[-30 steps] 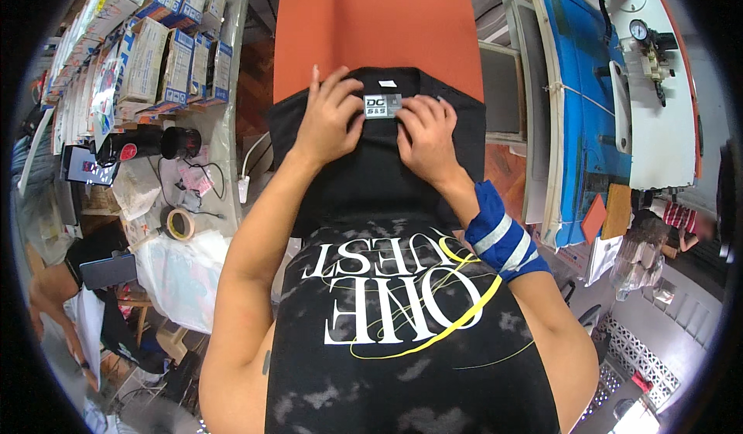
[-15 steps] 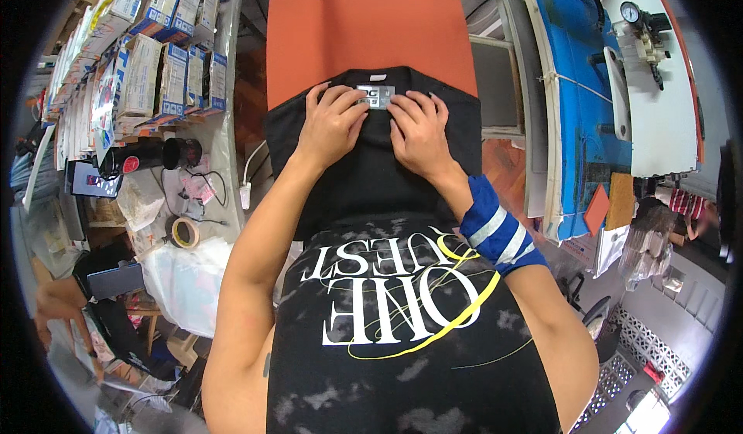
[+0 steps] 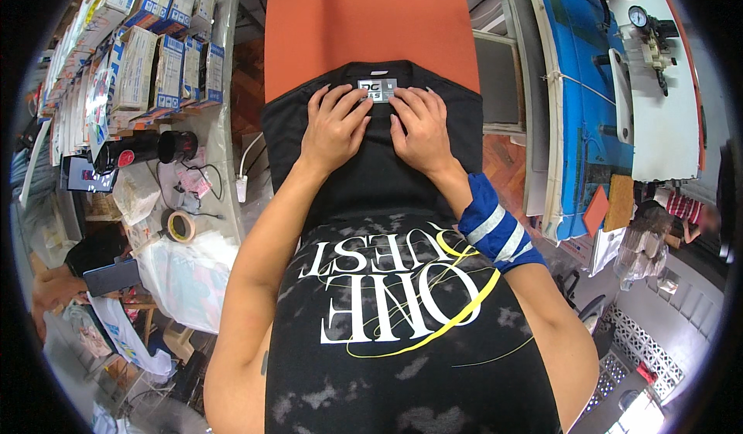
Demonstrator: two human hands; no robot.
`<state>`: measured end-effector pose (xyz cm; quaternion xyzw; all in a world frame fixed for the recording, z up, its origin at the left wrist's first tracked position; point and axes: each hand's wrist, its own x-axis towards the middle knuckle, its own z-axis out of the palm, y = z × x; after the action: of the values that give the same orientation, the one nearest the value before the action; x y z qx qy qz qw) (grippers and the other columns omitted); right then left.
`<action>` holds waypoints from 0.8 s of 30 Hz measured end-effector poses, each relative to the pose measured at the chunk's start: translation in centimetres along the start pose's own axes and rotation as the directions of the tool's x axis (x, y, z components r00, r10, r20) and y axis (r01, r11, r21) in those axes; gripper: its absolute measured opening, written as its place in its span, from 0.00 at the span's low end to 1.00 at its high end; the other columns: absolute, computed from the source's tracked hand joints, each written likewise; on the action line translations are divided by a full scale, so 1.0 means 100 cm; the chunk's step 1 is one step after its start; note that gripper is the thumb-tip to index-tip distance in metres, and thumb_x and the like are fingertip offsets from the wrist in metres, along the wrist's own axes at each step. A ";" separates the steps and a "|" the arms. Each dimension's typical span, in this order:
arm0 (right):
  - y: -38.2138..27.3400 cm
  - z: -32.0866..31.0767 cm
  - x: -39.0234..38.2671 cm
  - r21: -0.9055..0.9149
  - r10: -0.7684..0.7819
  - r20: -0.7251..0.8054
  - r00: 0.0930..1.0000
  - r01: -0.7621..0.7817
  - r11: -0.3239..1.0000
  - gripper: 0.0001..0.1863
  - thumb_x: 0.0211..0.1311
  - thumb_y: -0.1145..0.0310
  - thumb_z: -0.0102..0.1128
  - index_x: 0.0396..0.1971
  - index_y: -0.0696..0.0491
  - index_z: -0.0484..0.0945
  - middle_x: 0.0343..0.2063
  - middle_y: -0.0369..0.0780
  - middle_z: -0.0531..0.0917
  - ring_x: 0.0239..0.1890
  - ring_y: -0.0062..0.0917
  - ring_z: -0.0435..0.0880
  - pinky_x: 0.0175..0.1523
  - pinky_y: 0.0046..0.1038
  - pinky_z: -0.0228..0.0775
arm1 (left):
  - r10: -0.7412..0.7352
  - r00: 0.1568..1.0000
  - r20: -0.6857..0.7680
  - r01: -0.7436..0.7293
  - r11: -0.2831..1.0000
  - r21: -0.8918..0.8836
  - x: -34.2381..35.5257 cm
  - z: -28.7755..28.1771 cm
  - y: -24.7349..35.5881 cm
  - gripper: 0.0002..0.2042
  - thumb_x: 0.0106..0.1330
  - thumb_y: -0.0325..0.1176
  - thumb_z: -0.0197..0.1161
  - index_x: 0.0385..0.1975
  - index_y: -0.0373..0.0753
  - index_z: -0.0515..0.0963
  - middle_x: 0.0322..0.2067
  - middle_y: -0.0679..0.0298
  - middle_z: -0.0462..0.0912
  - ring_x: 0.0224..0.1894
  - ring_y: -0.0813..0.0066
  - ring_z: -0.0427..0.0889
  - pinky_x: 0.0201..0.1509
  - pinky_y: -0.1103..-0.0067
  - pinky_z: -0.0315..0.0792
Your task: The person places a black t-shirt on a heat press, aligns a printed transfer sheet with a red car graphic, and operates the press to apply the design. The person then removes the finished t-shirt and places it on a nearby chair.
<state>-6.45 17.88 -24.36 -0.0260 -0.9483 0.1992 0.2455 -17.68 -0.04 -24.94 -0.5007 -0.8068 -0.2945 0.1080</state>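
Note:
A black shirt (image 3: 364, 175) lies spread over the near part of an orange padded board (image 3: 371, 24), its collar pointing away from me. Just inside the collar sits a small grey and white printed neck label piece (image 3: 377, 90). My left hand (image 3: 334, 128) rests on the cloth at the label's left side, fingers apart and fingertips on the fabric. On the other side my right hand (image 3: 420, 128) lies likewise, its fingers spread and the index finger and thumb near the label's edge. Neither hand grips anything visible. A small pale tag (image 3: 378, 73) shows at the collar's far edge.
To the left, a cluttered table holds stacked boxes (image 3: 166, 78), a black cup (image 3: 178, 147) and a tape roll (image 3: 181, 227). Another person's hand (image 3: 58, 287) is near a phone (image 3: 111, 278). At right stand blue-covered equipment (image 3: 588, 124) and a pressure gauge (image 3: 638, 16).
The whole view has shifted slightly. Slightly more of the label shows between my fingertips; both hands keep nearly the same pose. A white and blue bag now shows at the lower left.

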 end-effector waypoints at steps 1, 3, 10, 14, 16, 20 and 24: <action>0.000 0.000 0.000 0.004 0.001 0.000 1.000 -0.001 1.000 0.17 0.57 0.70 0.64 0.48 0.56 0.84 0.53 0.41 0.83 0.59 0.38 0.78 0.70 0.49 0.61 | -0.001 1.000 0.002 0.001 1.000 0.000 0.000 0.000 0.000 0.15 0.62 0.32 0.69 0.49 0.43 0.84 0.56 0.66 0.82 0.62 0.63 0.76 0.71 0.56 0.60; 0.000 0.000 0.000 0.002 0.001 -0.007 1.000 -0.001 1.000 0.18 0.56 0.71 0.65 0.48 0.56 0.83 0.53 0.41 0.83 0.59 0.38 0.78 0.69 0.48 0.62 | -0.003 1.000 0.006 0.003 1.000 0.001 0.000 0.000 0.000 0.15 0.62 0.32 0.69 0.49 0.43 0.84 0.56 0.66 0.82 0.62 0.63 0.76 0.71 0.56 0.60; 0.000 0.000 0.000 0.003 0.006 -0.005 1.000 -0.006 1.000 0.18 0.57 0.70 0.65 0.49 0.55 0.83 0.53 0.41 0.83 0.59 0.38 0.78 0.70 0.49 0.61 | -0.005 1.000 0.001 0.005 1.000 -0.002 0.001 -0.002 0.001 0.15 0.62 0.32 0.69 0.49 0.43 0.84 0.55 0.66 0.82 0.62 0.63 0.76 0.71 0.56 0.60; 0.000 0.001 -0.001 0.005 0.003 -0.010 1.000 -0.003 1.000 0.17 0.57 0.70 0.65 0.48 0.56 0.83 0.53 0.41 0.83 0.59 0.38 0.78 0.70 0.49 0.61 | -0.008 1.000 -0.002 0.008 1.000 0.000 0.000 -0.001 0.001 0.15 0.61 0.32 0.70 0.49 0.43 0.84 0.55 0.66 0.82 0.62 0.63 0.76 0.71 0.57 0.61; 0.001 0.002 -0.001 0.001 0.006 -0.008 1.000 -0.006 1.000 0.17 0.57 0.69 0.65 0.48 0.56 0.83 0.53 0.41 0.83 0.59 0.38 0.78 0.70 0.49 0.61 | -0.012 1.000 0.000 0.012 1.000 -0.003 0.000 -0.001 0.001 0.15 0.61 0.32 0.70 0.49 0.43 0.84 0.55 0.66 0.82 0.62 0.63 0.76 0.71 0.57 0.61; 0.000 0.001 0.000 0.002 0.009 -0.009 1.000 -0.009 1.000 0.18 0.57 0.70 0.65 0.48 0.55 0.83 0.53 0.41 0.83 0.59 0.38 0.78 0.70 0.48 0.62 | -0.012 1.000 -0.004 0.012 1.000 -0.014 0.001 -0.001 0.000 0.15 0.61 0.32 0.70 0.49 0.43 0.85 0.55 0.66 0.82 0.62 0.63 0.76 0.71 0.57 0.61; -0.001 0.000 0.000 -0.003 0.016 -0.009 1.000 -0.016 1.000 0.18 0.56 0.71 0.66 0.48 0.55 0.83 0.53 0.41 0.83 0.59 0.38 0.79 0.69 0.47 0.62 | -0.020 1.000 0.002 0.020 1.000 -0.017 0.002 -0.002 0.001 0.15 0.61 0.32 0.70 0.49 0.43 0.85 0.55 0.66 0.82 0.61 0.63 0.76 0.71 0.57 0.61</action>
<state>-6.46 17.78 -24.31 -0.0349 -0.9472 0.1997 0.2483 -17.69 -0.02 -24.66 -0.4937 -0.8095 -0.3017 0.0999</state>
